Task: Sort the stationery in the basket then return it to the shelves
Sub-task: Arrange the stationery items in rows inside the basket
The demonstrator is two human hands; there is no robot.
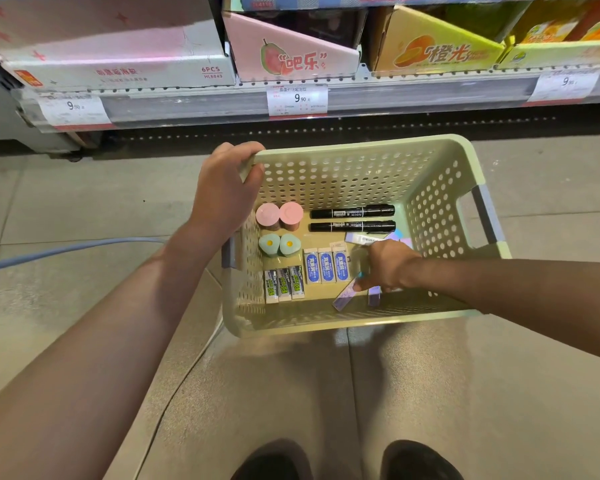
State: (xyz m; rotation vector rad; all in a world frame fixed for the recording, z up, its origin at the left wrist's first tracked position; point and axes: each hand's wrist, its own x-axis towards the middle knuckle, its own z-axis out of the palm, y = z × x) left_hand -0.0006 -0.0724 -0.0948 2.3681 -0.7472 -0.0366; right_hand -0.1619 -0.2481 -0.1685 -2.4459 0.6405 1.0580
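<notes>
We crouch on grey floor tiles (66, 202) below a shelf (326, 98). Our left hand (226, 192) grips the basket (440, 161) at its far-left corner; our right hand (385, 265) pinches a purple eraser (343, 297) near its near wall.

The basket (440, 188) is pale green, its walls dotted with rows of round holes, and its handle (485, 213) is grey-blue. Inside, toward the far edge, two markers (352, 218) are black with white labels. By the left wall sit two pink round caps (279, 214) and two mint pieces (279, 244) with yellow centres. Three erasers (326, 266) are white with blue ovals; three others (284, 284) are white with green and black print. Near the near edge a purple eraser (343, 297) lies. The floor (84, 209) is grey tile. On the shelf, one box (291, 57) is pink, another box (433, 46) yellow with orange fruit.
</notes>
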